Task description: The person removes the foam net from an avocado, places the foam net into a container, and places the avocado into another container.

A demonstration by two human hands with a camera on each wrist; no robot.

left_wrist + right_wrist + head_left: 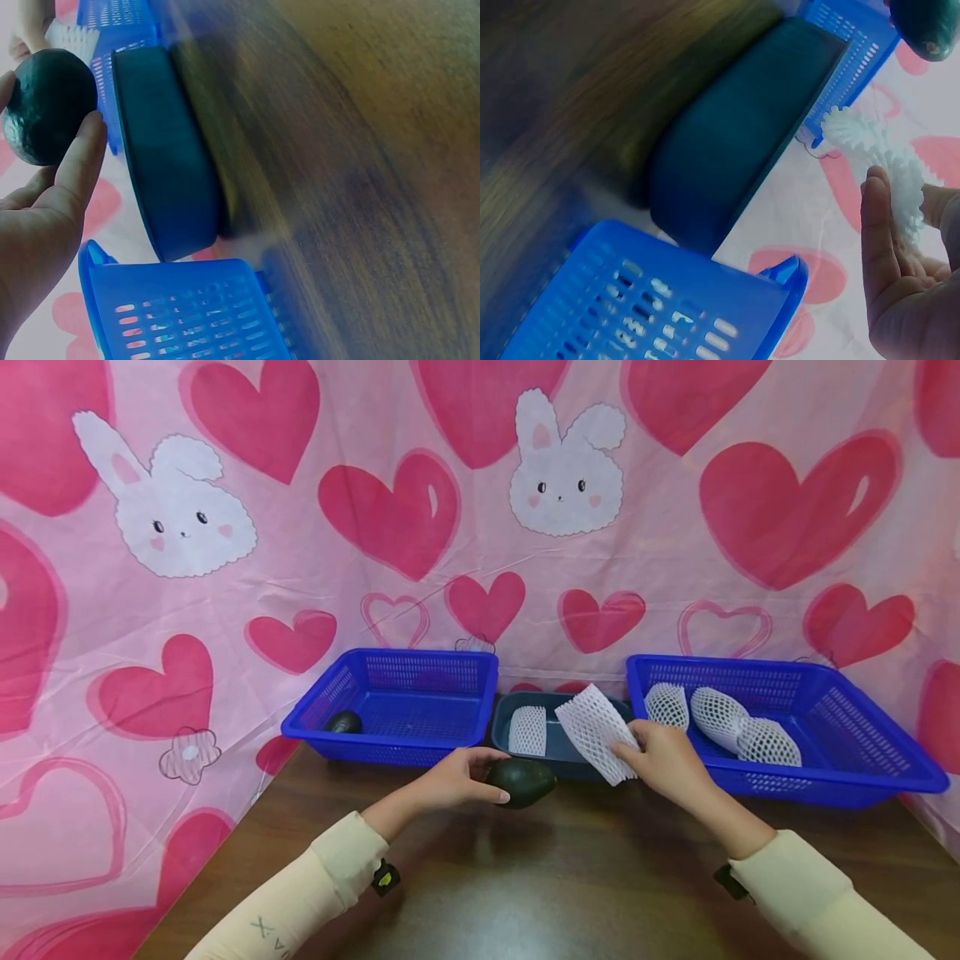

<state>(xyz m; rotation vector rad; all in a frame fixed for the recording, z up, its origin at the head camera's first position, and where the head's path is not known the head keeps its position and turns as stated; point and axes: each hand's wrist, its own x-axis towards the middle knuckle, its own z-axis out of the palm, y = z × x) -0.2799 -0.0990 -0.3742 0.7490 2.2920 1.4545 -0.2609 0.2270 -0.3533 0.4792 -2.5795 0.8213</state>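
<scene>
Left hand [454, 779] grips oval dark-green avocado [527, 782]; right hand [670, 762] pinches flat white foam-net sleeve [595, 732]. Presumably sleeving step; next, mouth needs opening.

Right grip [907, 289] pinching white net [906, 187], green fruit [928, 24], dark tray [735, 135] between blue baskets [712, 292]

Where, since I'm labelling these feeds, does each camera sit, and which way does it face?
Head: on the head, facing forward and down at the held avocado, white foam net and blue baskets; left grip, right grip and cream sleeves show.
Left wrist: on the left wrist, looking past the left grip toward the dark tray; part of the right grip shows, upper left.
Right wrist: on the right wrist, looking past the right grip, which pinches the white foam net, toward the dark tray.
Shared: both wrist views show the held avocado.
</scene>
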